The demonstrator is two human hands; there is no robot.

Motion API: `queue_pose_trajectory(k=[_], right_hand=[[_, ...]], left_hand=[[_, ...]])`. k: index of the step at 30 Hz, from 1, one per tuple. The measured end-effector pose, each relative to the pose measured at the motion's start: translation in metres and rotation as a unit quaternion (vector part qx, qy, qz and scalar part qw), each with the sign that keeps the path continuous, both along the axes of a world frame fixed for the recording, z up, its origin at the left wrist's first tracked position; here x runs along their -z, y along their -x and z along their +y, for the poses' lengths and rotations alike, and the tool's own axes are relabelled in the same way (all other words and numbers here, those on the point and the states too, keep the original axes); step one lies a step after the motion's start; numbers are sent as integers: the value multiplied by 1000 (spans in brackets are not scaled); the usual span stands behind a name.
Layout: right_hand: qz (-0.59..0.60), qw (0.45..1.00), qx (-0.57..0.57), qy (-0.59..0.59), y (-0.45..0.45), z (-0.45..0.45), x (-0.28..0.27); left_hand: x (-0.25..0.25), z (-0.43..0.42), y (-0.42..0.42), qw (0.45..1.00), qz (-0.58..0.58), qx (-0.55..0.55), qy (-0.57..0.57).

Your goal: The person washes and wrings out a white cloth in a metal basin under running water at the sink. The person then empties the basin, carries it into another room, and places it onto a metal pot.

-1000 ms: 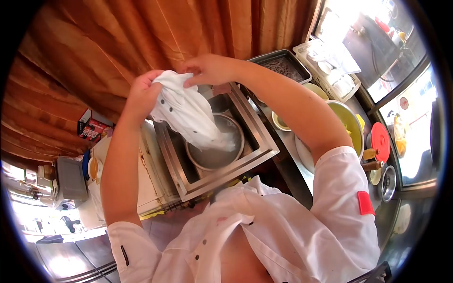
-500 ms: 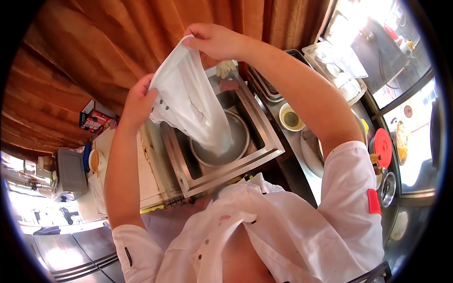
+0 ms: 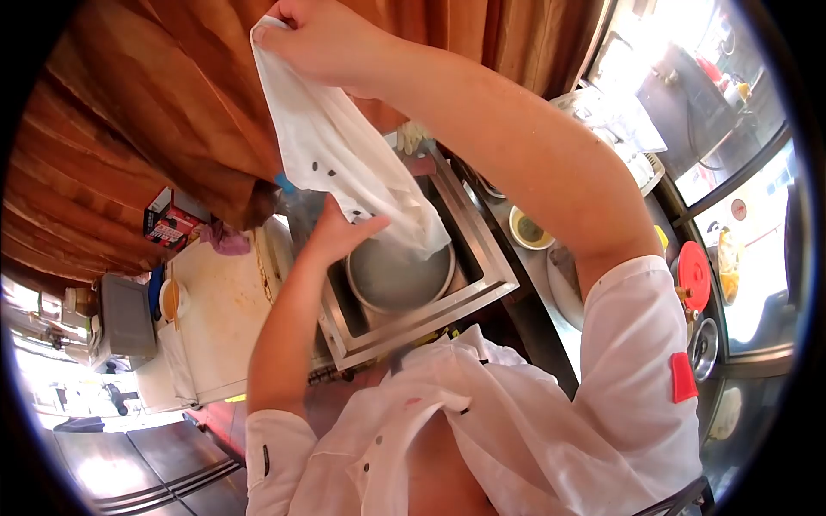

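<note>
A wet white cloth (image 3: 344,142) with dark buttons hangs at a slant over a metal sink (image 3: 422,314). My right hand (image 3: 314,39) is raised in front of the curtain, its fingers closed on the cloth's top corner. Lower down, my left hand (image 3: 340,230) touches the buttoned edge, thumb apart from the fingers, which the cloth partly hides. Beneath the cloth, a round metal pot (image 3: 397,279) of cloudy water stands in the sink. The cloth's lower end hangs over the pot's right side.
An orange-brown curtain (image 3: 172,86) hangs behind the sink. To the left are a white worktop (image 3: 219,301), a red and black box (image 3: 172,219) and a pink cloth (image 3: 225,239). Right of the sink, a bowl (image 3: 527,228) and a red lid (image 3: 693,273) lie on the counter side.
My right hand has moved up and left with the cloth's corner. My left hand has let go of the upper edge and moved down and right to the buttoned part.
</note>
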State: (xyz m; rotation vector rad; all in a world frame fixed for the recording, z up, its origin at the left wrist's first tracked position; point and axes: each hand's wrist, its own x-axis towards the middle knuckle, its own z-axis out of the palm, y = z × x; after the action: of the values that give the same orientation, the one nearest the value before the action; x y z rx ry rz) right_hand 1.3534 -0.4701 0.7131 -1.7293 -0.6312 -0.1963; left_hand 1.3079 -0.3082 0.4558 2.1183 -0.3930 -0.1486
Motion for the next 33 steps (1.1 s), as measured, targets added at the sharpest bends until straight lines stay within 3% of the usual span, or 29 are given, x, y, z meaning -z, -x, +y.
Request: queue_pose_trajectory(k=[3,6,7,14,17,19,21,23,25,26,28,29,31,33], right_hand=[[23,998,54,-32,5,8,-16],[39,990,97,-92,12,16,-32],[43,987,108,-113,15,19,-35],[23,967,174,-186,-11,15,-33],[21,959,199,-202,-17,4,-30],[53,952,212,-216,-7,-7,-27],[78,932,187,-302,3,-13,-24],[65,929,191,-309,-2,-9,-21],[50,926,198,-317,-7,-3,-21],[37,930,175,-322,0,1,-25],[25,932,153,-328,23,-6,-28],[46,900,-126,-415,44,-27,-26],[61,790,-395,-465,63,-32,-27],[61,893,-220,-389,67,-7,-35]], left_hand=[[4,-41,11,954,30,-50,295],[10,-63,11,946,15,-66,317],[13,-72,8,937,-71,-48,338],[6,-88,1,909,-164,-115,364],[30,-70,-12,939,-119,-131,293],[39,-59,-18,944,38,-112,308],[46,-54,-22,939,46,-106,324],[49,-54,-24,934,51,-97,339],[49,-61,-21,957,-85,-108,256],[46,-70,-15,957,-86,-106,256],[41,-88,0,900,-262,-275,213],[38,-90,1,900,-250,-319,164],[28,-90,9,894,-282,-328,116],[24,-92,7,884,-314,-339,68]])
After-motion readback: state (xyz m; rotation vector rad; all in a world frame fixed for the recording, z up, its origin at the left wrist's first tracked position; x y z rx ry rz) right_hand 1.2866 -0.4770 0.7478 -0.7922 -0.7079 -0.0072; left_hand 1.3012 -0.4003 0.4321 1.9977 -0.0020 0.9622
